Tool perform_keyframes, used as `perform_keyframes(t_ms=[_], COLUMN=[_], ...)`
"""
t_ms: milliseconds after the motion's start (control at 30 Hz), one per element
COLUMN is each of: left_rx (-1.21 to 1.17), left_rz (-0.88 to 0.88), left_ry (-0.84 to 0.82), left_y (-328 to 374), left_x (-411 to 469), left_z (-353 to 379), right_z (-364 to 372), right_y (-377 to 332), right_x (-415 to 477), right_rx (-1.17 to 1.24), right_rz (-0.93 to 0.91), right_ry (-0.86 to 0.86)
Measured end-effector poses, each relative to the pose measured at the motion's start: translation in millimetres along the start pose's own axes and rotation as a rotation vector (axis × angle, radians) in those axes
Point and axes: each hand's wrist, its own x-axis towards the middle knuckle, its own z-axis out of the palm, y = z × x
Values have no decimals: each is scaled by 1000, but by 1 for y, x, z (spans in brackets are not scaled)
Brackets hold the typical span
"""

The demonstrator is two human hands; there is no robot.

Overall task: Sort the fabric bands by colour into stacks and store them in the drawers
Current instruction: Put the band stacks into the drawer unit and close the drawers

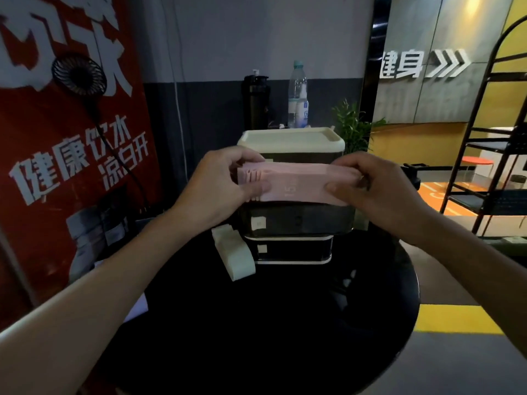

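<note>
**Head view: pink stack held level above the drawers, one hand at each end**

Standing by, I see the stack of pink bands (pixel 296 181) lifted off the table (pixel 256 323) and held in the air right in front of the drawer unit (pixel 291 141). Its long axis runs left to right, parallel to the unit's front. The left hand (pixel 219 183) pinches the left end, and the right hand (pixel 379 192) pinches the right end. On each side the thumb lies on the near face and the fingers (pixel 245 159) curl over the far edge, so both hands are closed on the fabric.

Just below the stack a dark drawer (pixel 296 220) appears to be pulled out toward the person, though the dim light makes it hard to be sure. If it is open, the stack already lines up with it lengthwise. The move would then be mostly straight down, with neither hand closer than the other.

A second stack of pale bands (pixel 235 255) lies on the table just left of the unit, apart from both hands.
</note>
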Motion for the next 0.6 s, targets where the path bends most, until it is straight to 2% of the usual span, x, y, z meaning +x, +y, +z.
perform_keyframes(t_ms=[200, 400, 500, 600], left_rx=[134, 292, 350, 381], left_rz=[-42, -53, -57, -71], left_ry=[-56, -127, -216, -303], left_y=[-28, -43, -46, -51], left_x=[35, 45, 51, 55], left_z=[25, 38, 42, 45], right_z=[13, 27, 30, 31], right_y=[34, 50, 55, 54], right_x=[39, 48, 50, 49], right_rx=[-51, -204, -280, -248], right_rz=[223, 332, 383, 472], right_ry=[-43, -35, -107, -199])
